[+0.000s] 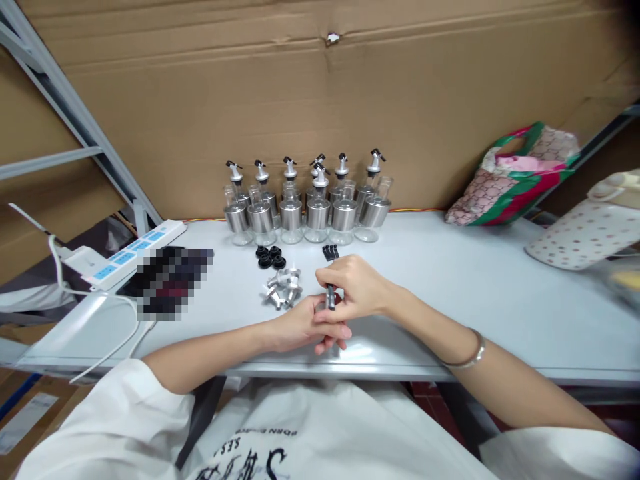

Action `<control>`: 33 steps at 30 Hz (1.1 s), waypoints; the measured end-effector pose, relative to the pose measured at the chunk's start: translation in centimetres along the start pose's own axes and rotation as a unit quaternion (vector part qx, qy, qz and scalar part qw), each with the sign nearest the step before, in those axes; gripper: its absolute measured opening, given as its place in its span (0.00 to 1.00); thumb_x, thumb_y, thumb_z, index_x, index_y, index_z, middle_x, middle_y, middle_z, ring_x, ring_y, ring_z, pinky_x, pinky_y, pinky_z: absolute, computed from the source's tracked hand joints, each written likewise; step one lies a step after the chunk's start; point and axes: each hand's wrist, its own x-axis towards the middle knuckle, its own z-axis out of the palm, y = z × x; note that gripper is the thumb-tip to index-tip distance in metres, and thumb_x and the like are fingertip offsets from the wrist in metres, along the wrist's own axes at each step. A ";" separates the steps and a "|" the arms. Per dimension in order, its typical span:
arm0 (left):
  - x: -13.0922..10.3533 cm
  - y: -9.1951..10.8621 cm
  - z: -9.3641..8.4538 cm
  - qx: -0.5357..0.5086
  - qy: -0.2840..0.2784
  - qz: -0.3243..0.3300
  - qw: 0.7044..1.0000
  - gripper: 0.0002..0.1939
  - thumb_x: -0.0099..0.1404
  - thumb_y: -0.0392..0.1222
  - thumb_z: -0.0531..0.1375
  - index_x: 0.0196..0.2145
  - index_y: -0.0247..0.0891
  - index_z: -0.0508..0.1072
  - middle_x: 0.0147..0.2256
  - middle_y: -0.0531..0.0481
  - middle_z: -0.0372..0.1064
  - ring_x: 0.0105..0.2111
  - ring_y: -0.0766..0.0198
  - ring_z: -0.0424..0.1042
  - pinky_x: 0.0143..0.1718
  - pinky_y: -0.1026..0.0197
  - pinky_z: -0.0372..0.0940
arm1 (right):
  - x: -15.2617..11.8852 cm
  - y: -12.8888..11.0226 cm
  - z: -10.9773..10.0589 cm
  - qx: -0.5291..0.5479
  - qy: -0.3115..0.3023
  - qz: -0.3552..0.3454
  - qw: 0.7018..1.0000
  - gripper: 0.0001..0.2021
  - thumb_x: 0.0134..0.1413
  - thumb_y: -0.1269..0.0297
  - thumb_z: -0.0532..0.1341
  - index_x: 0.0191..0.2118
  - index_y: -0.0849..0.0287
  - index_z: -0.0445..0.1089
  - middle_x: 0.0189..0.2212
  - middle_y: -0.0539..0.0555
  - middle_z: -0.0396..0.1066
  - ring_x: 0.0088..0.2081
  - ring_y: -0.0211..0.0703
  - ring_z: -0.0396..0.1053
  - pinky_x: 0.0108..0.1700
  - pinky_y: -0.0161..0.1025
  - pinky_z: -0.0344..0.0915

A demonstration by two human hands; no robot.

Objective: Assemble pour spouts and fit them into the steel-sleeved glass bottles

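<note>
My left hand (296,325) and my right hand (361,285) meet near the table's front edge, fingers closed around one small part. It looks like a pour spout (331,298) with a black lever, its lower portion hidden by my fingers. Just beyond my right hand lie several black levers (331,252) in a row. Left of them is a cluster of black stoppers (271,257). Several loose silver pour spouts (286,287) lie in a pile beside my left hand. Behind stand two rows of glass oil bottles (318,215) with steel sleeves; some carry spouts, others have bare necks.
A white power strip (134,252) with cables and a blurred dark item (170,280) occupy the left side of the grey table (450,293). At the right are a patterned bag (515,177) and a dotted white container (585,230). Cardboard (425,100) backs the table.
</note>
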 end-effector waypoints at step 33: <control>0.2 -0.3 -0.7 -0.020 -0.045 -0.012 0.999 0.21 0.53 0.52 0.65 0.18 0.32 0.64 0.19 0.49 0.68 0.15 0.69 0.66 0.16 0.65 0.59 | 0.1 0.0 0.3 -0.185 0.247 -0.148 0.940 0.28 0.58 0.41 0.47 0.16 0.57 0.50 0.12 0.44 0.50 0.16 0.33 0.47 0.22 0.35 0.46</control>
